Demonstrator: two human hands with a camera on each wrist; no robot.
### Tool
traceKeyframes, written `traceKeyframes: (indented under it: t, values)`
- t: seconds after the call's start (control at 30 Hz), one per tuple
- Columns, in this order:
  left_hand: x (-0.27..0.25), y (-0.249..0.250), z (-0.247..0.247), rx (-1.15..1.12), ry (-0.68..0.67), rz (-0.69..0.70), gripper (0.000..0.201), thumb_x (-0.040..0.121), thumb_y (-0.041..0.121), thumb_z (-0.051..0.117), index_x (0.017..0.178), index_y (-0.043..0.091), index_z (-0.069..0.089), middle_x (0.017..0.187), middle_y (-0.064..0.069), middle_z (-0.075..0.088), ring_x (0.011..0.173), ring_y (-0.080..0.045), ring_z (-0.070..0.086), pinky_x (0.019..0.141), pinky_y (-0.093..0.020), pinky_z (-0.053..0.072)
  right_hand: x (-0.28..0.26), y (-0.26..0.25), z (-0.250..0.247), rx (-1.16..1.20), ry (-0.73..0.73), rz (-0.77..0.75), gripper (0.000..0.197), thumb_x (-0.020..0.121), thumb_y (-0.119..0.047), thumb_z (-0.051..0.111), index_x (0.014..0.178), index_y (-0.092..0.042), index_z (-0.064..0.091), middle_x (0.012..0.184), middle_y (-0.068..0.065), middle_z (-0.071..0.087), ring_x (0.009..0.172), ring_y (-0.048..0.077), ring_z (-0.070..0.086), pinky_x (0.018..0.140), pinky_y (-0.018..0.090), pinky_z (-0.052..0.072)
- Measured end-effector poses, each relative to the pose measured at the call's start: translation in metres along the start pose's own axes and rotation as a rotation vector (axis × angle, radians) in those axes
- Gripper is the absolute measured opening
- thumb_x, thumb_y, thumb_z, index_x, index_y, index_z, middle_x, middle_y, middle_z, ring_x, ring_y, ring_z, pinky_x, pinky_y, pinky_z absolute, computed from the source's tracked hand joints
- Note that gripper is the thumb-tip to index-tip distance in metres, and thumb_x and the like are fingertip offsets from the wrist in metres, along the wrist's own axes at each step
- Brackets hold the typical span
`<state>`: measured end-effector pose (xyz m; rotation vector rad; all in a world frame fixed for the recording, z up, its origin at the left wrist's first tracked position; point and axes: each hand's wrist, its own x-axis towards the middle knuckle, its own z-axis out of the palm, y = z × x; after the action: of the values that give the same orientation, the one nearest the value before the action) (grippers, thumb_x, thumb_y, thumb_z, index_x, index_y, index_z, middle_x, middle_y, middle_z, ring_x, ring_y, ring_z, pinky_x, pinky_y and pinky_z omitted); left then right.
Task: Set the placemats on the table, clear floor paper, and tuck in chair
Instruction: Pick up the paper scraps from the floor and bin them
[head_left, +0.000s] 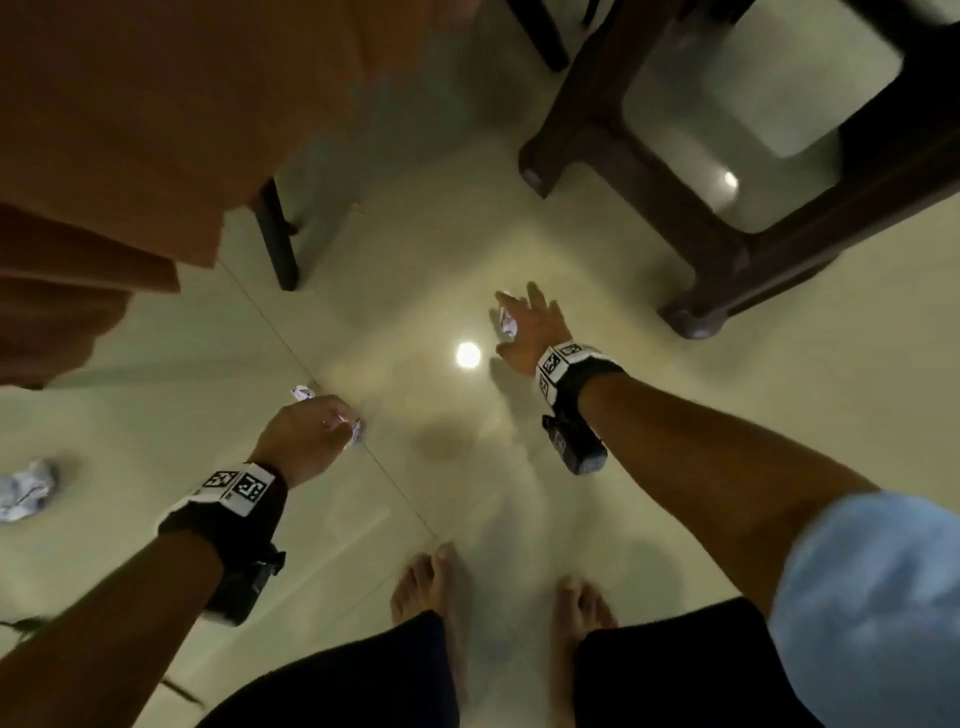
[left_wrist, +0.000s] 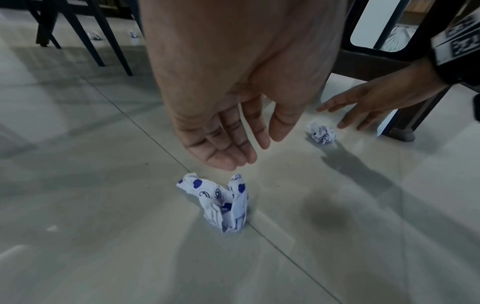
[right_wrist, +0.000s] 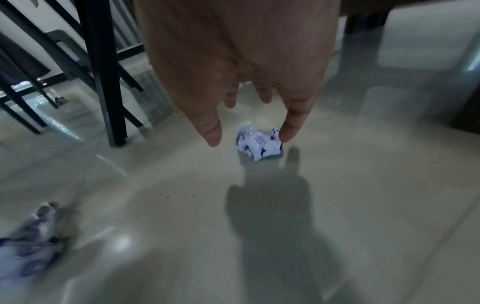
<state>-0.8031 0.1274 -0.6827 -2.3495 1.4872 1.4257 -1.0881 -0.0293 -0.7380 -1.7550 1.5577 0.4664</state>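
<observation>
Several crumpled white papers with blue print lie on the tiled floor. My left hand (head_left: 332, 426) (left_wrist: 249, 150) hovers open just above one paper (left_wrist: 223, 203) (head_left: 357, 430), without touching it. My right hand (head_left: 511, 317) (right_wrist: 249, 137) reaches forward, open, with thumb and finger spread on either side of a second paper ball (right_wrist: 259, 144) (head_left: 506, 325) (left_wrist: 320, 133). One fingertip (right_wrist: 285, 135) is at that ball's edge. A dark brown chair (head_left: 675, 208) stands at the upper right, just beyond my right hand. No placemats are in view.
A table under an orange-brown cloth (head_left: 130, 130) overhangs the upper left, with a dark leg (head_left: 275, 234) below it. More paper balls lie at the far left (head_left: 26, 488) and just past my left hand (head_left: 302, 393). My bare feet (head_left: 431, 582) stand at the bottom centre.
</observation>
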Motion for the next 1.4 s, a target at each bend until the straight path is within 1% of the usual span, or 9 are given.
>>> traceKeyframes:
  t: [0.1,0.27,0.43,0.57,0.8,0.93,1.13,1.3,1.4]
  values:
    - [0.018,-0.024,0.028,-0.047,0.037,0.06,0.012,0.085,0.025,0.061,0.086,0.034,0.07,0.092,0.006,0.073,0.084,-0.016,0.067,0.079,-0.027,0.048,0.041,0.007,0.031,-0.056,0.03,0.057,0.088,0.088,-0.034,0.068,0.153,-0.049,0.01,0.166,-0.001,-0.015,0.152,0.042,-0.006,0.12,0.059,0.022]
    - [0.005,-0.047,0.055,-0.092,0.135,0.085,0.023,0.087,0.013,0.065,0.088,0.036,0.066,0.092,0.004,0.071,0.077,-0.013,0.063,0.081,-0.028,0.049,0.013,-0.003,0.062,-0.007,0.123,-0.104,0.022,0.087,-0.019,0.061,0.109,-0.018,0.062,0.118,0.006,0.05,0.105,0.033,0.055,0.085,0.032,0.044]
    - [-0.008,-0.037,0.054,0.039,0.381,0.1,0.054,0.078,0.033,0.074,0.129,0.024,0.058,0.138,-0.007,0.052,0.126,-0.034,0.049,0.096,-0.04,0.041,-0.047,-0.015,0.087,0.14,0.018,-0.064,0.012,0.079,-0.033,0.068,0.082,-0.021,0.07,0.084,-0.009,0.062,0.082,0.017,0.061,0.073,0.024,0.04]
    - [0.044,-0.038,0.049,0.208,0.205,-0.02,0.1,0.072,0.055,0.076,0.151,0.045,0.016,0.166,-0.004,-0.001,0.152,-0.035,0.0,0.111,-0.062,0.025,-0.049,-0.015,0.105,0.086,-0.022,-0.112,0.025,0.084,-0.042,0.059,0.07,-0.022,0.064,0.077,-0.005,0.068,0.077,0.022,0.063,0.071,0.027,0.047]
    - [0.035,-0.06,0.048,0.268,0.238,0.201,0.028,0.086,-0.001,0.053,0.106,0.01,0.07,0.109,-0.017,0.069,0.1,-0.041,0.064,0.086,-0.043,0.048,-0.057,-0.001,0.099,0.086,0.0,-0.004,0.048,0.085,-0.062,0.055,0.055,-0.024,0.05,0.062,-0.01,0.047,0.072,0.022,0.054,0.071,0.028,0.043]
    - [-0.052,-0.067,0.009,0.043,0.317,-0.045,0.028,0.095,0.031,0.06,0.122,0.021,0.063,0.072,-0.007,0.072,0.084,-0.029,0.068,0.086,-0.039,0.05,-0.122,-0.027,0.065,0.144,0.009,-0.004,0.063,0.09,-0.058,0.056,0.049,-0.012,0.042,0.054,0.001,0.05,0.062,0.025,0.055,0.063,0.028,0.039]
    - [-0.215,-0.06,-0.037,-0.111,0.344,-0.3,0.067,0.09,0.062,0.053,0.056,0.005,0.059,0.055,-0.013,0.061,0.062,-0.032,0.061,0.064,-0.036,0.051,-0.242,-0.104,0.028,0.079,-0.115,-0.178,0.067,0.092,-0.057,0.056,0.045,-0.015,0.031,0.042,-0.002,0.035,0.043,0.016,0.039,0.05,0.027,0.028]
    - [-0.325,-0.063,-0.041,-0.342,0.402,-0.501,0.056,0.078,0.058,0.071,0.049,0.014,0.051,0.048,-0.001,0.054,0.055,-0.023,0.057,0.054,-0.027,0.041,-0.308,-0.171,0.026,0.031,-0.248,-0.347,0.057,0.098,-0.041,0.053,0.051,-0.016,0.033,0.05,0.001,0.038,0.05,0.019,0.039,0.056,0.029,0.033]
    - [-0.372,-0.085,-0.04,-0.438,0.414,-0.585,0.041,0.07,0.05,0.081,0.058,0.019,0.057,0.057,0.002,0.061,0.061,-0.021,0.062,0.055,-0.025,0.042,-0.329,-0.212,0.034,-0.001,-0.271,-0.432,0.037,0.099,-0.034,0.052,0.067,-0.02,0.061,0.068,-0.008,0.061,0.064,0.016,0.056,0.069,0.027,0.044]
